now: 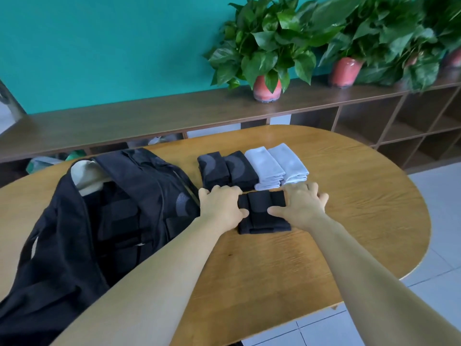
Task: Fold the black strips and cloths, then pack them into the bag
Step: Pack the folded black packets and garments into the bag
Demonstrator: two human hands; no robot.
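Nearest me, both forearms are reaching out over the wooden table (311, 258). I am seeing the left hand (220, 204) gripping the left edge of the folded black strip bundle (262, 212), fingers curled over its far corner and thumb on top. The right hand (303, 207) is gripping the right edge likewise, fingers spread and bent over it, thumb lying on the cloth. The bundle is lying flat on the table between the hands. Left of it the black bag (112, 221) is lying open. Just beyond the hands, two folded black cloths (228, 169) and two folded white cloths (277, 167) are sitting in a row. Farther back, potted plants (268, 53) are standing on a dark shelf (149, 113).
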